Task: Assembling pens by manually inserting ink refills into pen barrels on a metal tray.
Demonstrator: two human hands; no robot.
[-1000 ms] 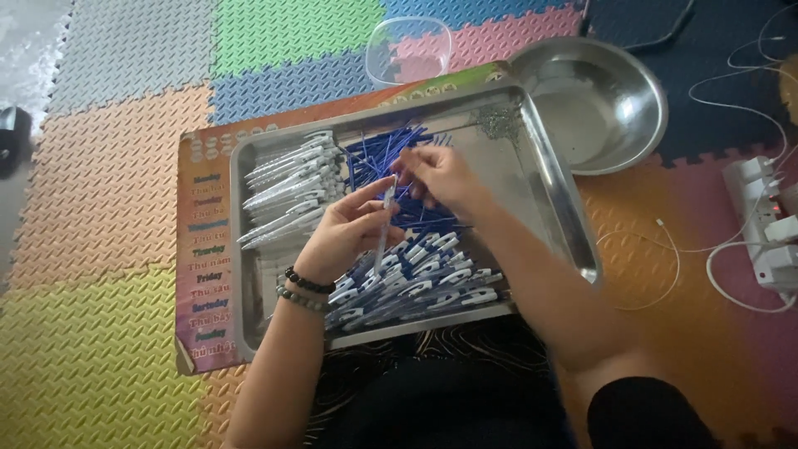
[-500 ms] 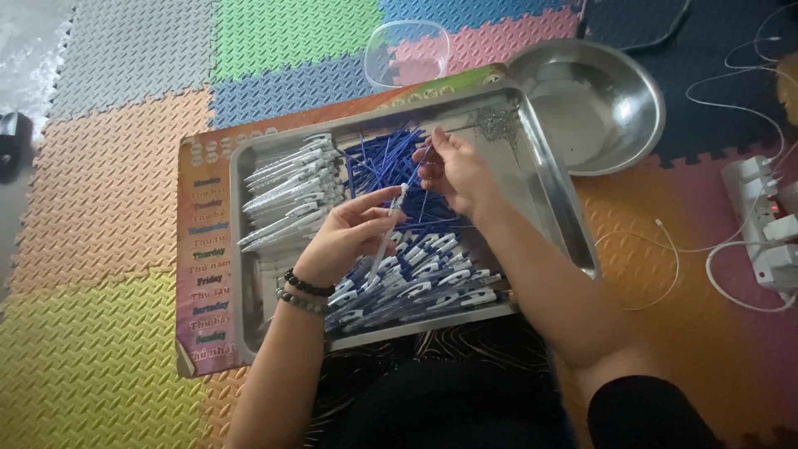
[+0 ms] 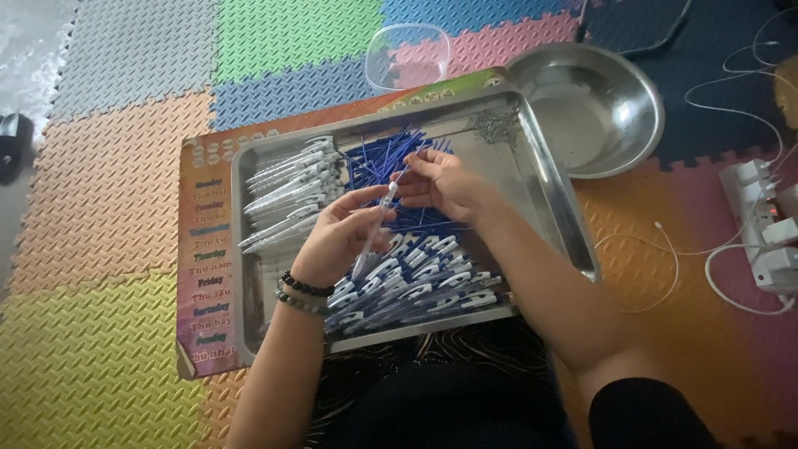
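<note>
Clear pen barrel (image 3: 371, 234) held upright-tilted over the middle of the steel tray (image 3: 544, 179), left hand (image 3: 339, 237) closed around it. Right hand (image 3: 440, 181) pinches a thin blue refill (image 3: 401, 173) at the barrel's upper end. Loose refills (image 3: 378, 158) along far edge, assembled pens (image 3: 416, 291) near edge, empty barrels (image 3: 287, 191) left side.

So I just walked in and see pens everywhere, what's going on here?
A person sits on a foam-mat floor over a metal tray full of pen parts. The left hand holds a clear pen barrel upright-ish, while the right hand holds a thin blue refill at its top end. In the tray lie a heap of blue refills, a row of clear barrels and a pile of pens with blue and white clips. A metal bowl sits beside the tray.
</note>
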